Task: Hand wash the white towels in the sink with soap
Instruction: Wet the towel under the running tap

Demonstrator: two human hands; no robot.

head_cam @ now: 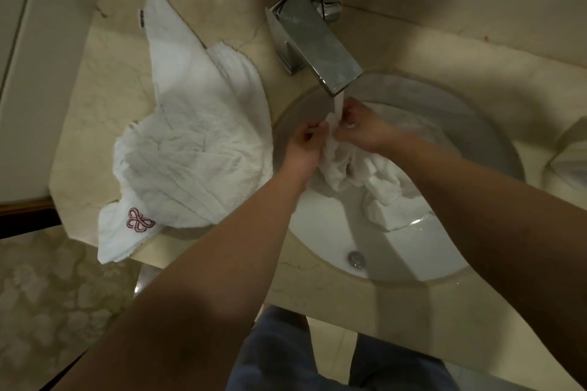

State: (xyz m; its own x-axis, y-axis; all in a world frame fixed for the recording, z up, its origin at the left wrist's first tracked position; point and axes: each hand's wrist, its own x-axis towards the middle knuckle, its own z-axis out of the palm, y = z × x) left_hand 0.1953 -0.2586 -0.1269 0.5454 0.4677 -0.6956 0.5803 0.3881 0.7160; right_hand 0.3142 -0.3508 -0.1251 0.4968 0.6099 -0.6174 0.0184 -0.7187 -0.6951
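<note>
Head view: both hands are working right under the tap (313,41), water running. The left hand (303,144) and right hand (360,128) are each pinching a bunched fold of the wet towel (365,174), which is trailing into the sink (413,257). It's looking soft, soaked and heavy, so gripping gathered folds seems best. A second towel (190,143) is lying on the counter (104,79), left of the tap.

Bathroom, probably in a hotel. Evidence, placed from the round white sink (413,257): basin sunk into a beige marble-look desk (104,73); square chrome faucet (314,41) at its far rim, water running; metal drain (356,259) in the near part of the bowl; white towel with a red embroidered monogram (139,220) spread left of the basin; folded white towel (571,155) at the right; patterned stone floor (47,289) below left.
</note>
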